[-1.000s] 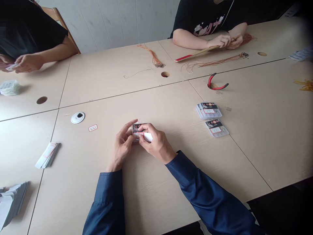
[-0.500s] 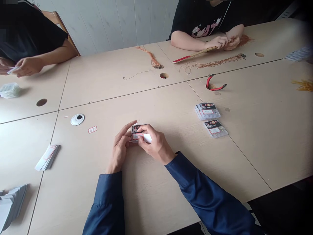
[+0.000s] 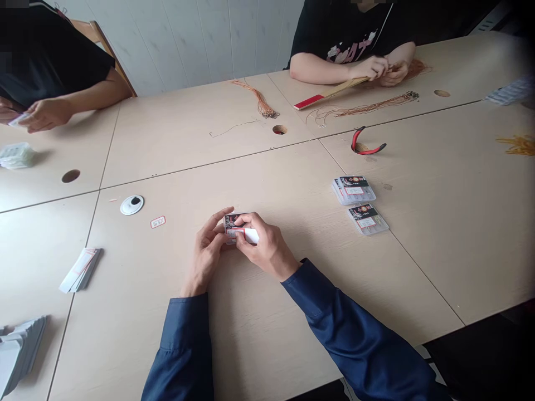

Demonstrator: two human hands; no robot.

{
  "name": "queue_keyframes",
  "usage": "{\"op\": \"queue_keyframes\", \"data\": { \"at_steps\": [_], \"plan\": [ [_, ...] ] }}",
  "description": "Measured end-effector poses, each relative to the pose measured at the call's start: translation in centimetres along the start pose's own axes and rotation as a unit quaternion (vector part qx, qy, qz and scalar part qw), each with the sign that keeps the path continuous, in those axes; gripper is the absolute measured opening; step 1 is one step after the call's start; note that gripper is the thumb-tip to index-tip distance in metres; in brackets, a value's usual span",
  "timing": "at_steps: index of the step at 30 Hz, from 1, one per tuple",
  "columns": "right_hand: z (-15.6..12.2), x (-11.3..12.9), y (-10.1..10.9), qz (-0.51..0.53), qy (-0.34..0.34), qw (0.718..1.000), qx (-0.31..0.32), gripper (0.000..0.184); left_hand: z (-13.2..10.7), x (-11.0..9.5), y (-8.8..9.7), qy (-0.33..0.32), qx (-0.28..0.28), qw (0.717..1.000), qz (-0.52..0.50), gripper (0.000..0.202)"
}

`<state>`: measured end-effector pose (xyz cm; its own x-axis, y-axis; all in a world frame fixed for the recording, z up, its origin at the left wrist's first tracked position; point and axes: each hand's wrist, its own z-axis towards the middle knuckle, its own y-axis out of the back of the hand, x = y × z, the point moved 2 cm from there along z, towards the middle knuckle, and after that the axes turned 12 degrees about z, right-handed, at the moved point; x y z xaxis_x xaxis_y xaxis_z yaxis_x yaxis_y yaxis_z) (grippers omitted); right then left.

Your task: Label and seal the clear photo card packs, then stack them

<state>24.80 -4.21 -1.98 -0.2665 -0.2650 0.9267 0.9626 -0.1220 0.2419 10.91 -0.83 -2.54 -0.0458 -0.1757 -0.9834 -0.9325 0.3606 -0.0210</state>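
Between my hands is a small clear plastic box with a black printed label. My left hand grips it from the left, index finger along the top edge and thumb at the lower left corner. In my right hand a white slip with a red-edged sticker is pinched against the front of the box. My right fingers hide part of both. To the right lie a stack of similar boxes and a single box just below it.
A loose red-edged sticker, a white round cap and white slips lie leftward. Red-handled pliers stand in a table hole. Two people sit opposite; one person's hands hold orange cords. Cord bundles lie near them.
My left thumb has shifted slightly up and inward against the box's lower left corner. My right hand and the slip stay almost where they were.
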Motion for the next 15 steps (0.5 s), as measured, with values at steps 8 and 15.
{"op": "queue_keyframes", "data": {
  "at_steps": [8, 15],
  "plan": [
    [-0.02, -0.07, -0.02, 0.004, -0.009, 1.0, 0.003, 0.017, -0.1, -0.56, -0.28, -0.012, 0.002, 0.999, 0.033, 0.051],
    [-0.02, -0.09, -0.02, 0.003, -0.012, 1.0, 0.004, 0.018, -0.12, -0.63, -0.34, -0.016, -0.001, 0.999, 0.043, 0.051]
  ]
}}
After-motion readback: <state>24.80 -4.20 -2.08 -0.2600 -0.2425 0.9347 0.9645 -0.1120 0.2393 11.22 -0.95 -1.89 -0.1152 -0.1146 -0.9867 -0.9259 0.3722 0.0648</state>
